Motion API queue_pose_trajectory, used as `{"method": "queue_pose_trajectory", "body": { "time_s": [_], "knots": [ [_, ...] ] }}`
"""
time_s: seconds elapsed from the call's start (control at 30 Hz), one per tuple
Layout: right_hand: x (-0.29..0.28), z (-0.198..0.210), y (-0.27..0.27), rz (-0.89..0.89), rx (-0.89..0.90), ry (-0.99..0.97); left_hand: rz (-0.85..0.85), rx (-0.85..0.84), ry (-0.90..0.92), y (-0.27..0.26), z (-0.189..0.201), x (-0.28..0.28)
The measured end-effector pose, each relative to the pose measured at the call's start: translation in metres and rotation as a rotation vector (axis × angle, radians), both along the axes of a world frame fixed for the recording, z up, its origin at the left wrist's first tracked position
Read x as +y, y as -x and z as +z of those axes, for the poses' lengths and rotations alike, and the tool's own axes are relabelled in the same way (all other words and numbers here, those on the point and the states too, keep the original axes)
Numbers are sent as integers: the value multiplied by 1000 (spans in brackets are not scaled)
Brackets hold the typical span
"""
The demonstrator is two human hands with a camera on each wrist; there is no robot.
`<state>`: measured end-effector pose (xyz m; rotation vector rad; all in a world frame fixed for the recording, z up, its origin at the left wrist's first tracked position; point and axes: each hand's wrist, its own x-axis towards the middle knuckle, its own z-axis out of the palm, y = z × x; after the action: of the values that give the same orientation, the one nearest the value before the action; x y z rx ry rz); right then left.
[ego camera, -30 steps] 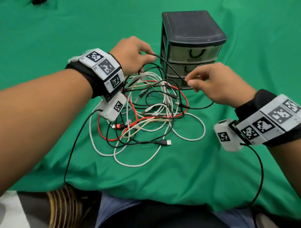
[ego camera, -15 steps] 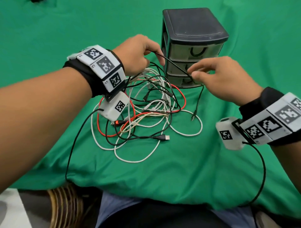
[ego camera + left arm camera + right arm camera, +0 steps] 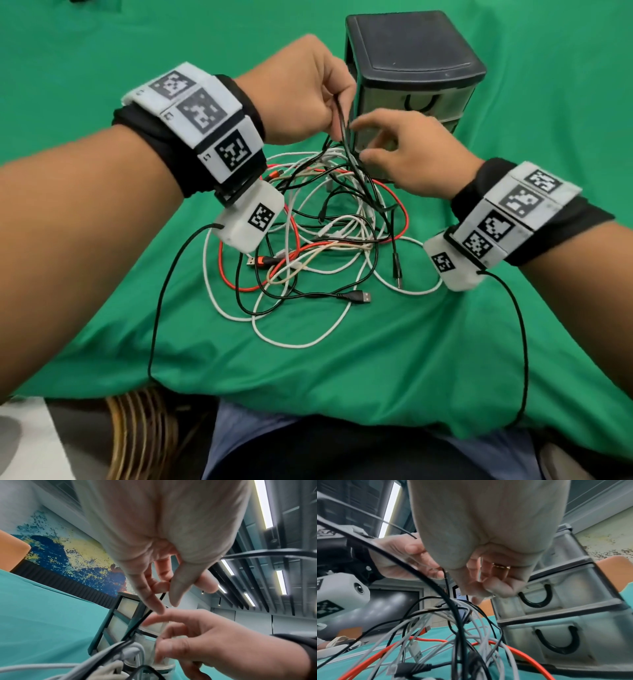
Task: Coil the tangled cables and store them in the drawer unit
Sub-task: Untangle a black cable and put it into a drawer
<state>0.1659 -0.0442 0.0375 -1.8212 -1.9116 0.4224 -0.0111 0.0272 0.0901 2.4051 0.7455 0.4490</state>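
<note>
A tangle of white, black and red-orange cables [image 3: 325, 246] lies on the green cloth in front of the dark three-drawer unit [image 3: 411, 58]. My left hand [image 3: 337, 102] is raised above the pile and pinches a thin black cable [image 3: 343, 133], which runs down into the tangle. The left wrist view shows that black cable [image 3: 147, 614] held between thumb and fingers [image 3: 154, 601]. My right hand [image 3: 359, 140] is just to the right, fingers loosely spread, index tip at the cable and nothing gripped. The unit's drawers [image 3: 565, 601] are closed, with black U-shaped handles.
A black USB plug [image 3: 359, 296] and a thin black cable end [image 3: 397, 270] lie at the near side of the pile. Black leads from my wrist cameras trail over the cloth's front edge [image 3: 308, 404]. A wicker object [image 3: 137, 438] sits below the edge.
My left hand rose and lifted the black cable higher. My right hand let go of the cable and moved left, close to the left hand. The cable's free end dropped lower.
</note>
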Motion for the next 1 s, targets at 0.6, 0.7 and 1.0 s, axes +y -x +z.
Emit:
{"method": "queue_pose_trajectory", "body": {
  "time_s": [0.6,0.7,1.0],
  "knots": [
    [35,-15,18,32,-164,113,322,144,-11,16,-33,15],
    [34,-15,15,-24,-80,34,395,216,19,25,-39,16],
    [5,-3,20,116,162,-273,345,489,-51,31,-50,13]
  ]
}}
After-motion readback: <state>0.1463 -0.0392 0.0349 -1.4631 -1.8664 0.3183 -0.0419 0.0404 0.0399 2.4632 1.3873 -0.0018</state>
